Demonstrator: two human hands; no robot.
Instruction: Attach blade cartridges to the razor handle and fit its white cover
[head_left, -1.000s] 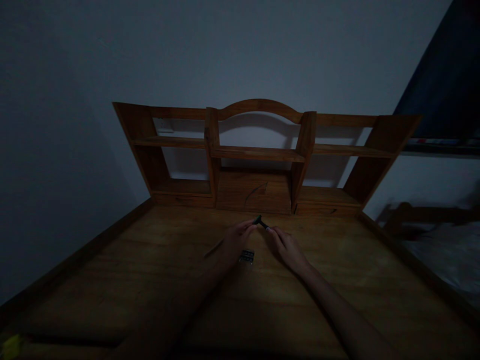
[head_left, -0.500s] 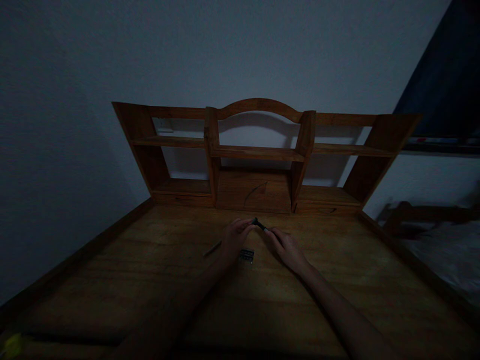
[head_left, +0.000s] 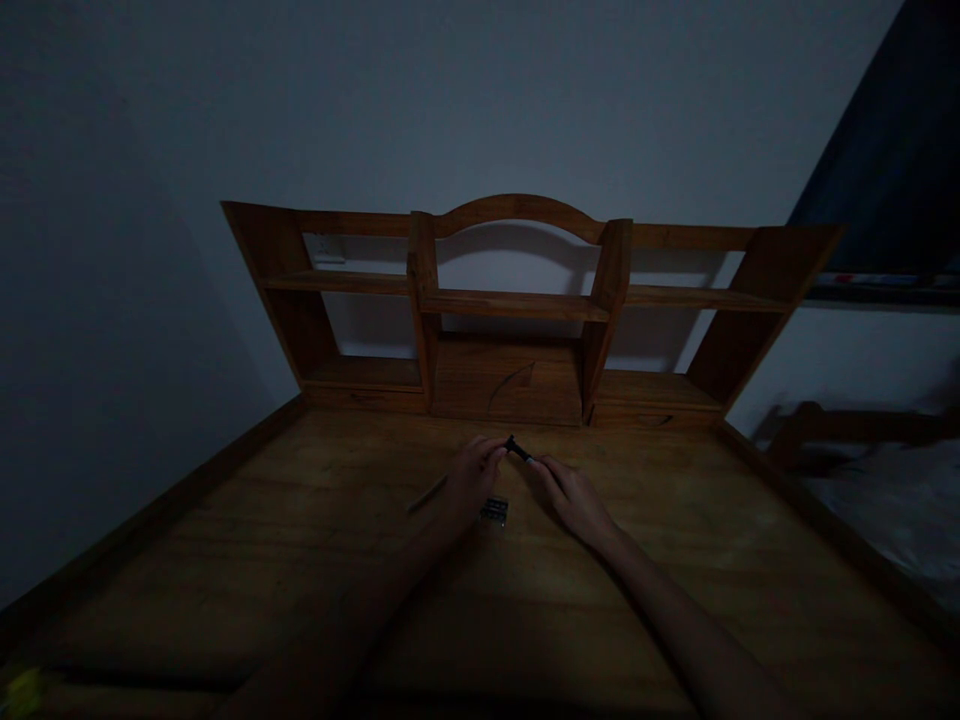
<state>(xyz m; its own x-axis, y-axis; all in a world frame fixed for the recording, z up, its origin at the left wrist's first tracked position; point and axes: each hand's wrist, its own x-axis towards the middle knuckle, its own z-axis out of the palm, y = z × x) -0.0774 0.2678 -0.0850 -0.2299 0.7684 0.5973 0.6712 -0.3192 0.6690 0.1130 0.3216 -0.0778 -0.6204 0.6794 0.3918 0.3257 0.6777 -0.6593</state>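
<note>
Over the middle of the wooden desk, both my hands are closed on a small black T-shaped tool (head_left: pixel 517 449) with a slim shaft; its exact kind is too dark to make out. My left hand (head_left: pixel 472 473) pinches the head end between thumb and fingers. The lower right end of the shaft sits in the fingers of my right hand (head_left: pixel 574 497). A small dark case (head_left: pixel 494 510) with light marks in rows lies on the desk just right of my left wrist. Partly hidden behind my left hand, a thin pale stick (head_left: pixel 426 495) rests on the desk.
A wooden shelf unit (head_left: pixel 517 305) stands along the back of the desk (head_left: pixel 300 530), against the wall. Raised wooden edges run down both sides of the desktop. Something yellow (head_left: pixel 25 690) shows at the bottom left corner. A piece of wooden furniture (head_left: pixel 862 425) stands at the right.
The tool has turned slightly in my fingers, so its head now shows as a clearer T. Both hands stay almost in place.
</note>
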